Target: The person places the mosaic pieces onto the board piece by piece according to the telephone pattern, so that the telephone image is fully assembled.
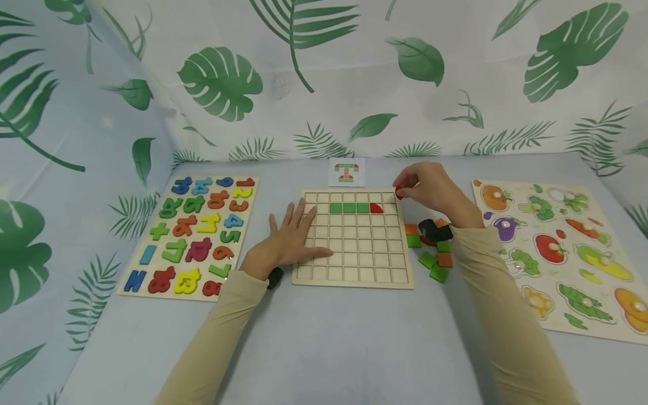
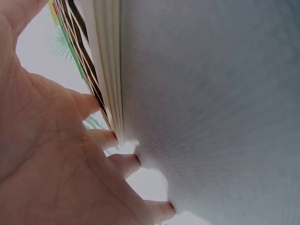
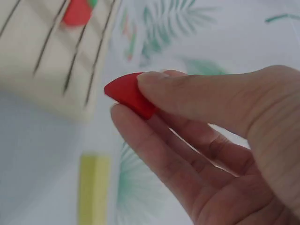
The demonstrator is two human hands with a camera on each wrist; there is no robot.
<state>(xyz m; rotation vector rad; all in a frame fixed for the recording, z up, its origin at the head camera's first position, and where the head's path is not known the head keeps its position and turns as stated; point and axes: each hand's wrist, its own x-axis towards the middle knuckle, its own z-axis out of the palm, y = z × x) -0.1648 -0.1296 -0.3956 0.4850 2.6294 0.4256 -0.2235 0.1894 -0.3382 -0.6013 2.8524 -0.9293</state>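
Observation:
A wooden grid board [image 1: 349,275] lies mid-table. In its second row from the back sit three green square tiles [image 1: 349,208] and, at their right end, a red quarter-circle tile [image 1: 376,208]. My left hand [image 1: 283,239] is spread at the board's left edge, thumb and some fingertips resting on it; in the left wrist view the other fingertips touch the tabletop beside it. By the board's back right corner, my right hand [image 1: 427,185] pinches another red quarter-circle tile [image 3: 131,93] between thumb and fingers, held off the board.
Loose green and orange tiles [image 1: 439,274] lie right of the board, partly hidden by the wrist camera. A pattern card [image 1: 346,183] lies behind the board. A number puzzle [image 1: 147,287] is at left, a vegetable puzzle [image 1: 547,281] at right.

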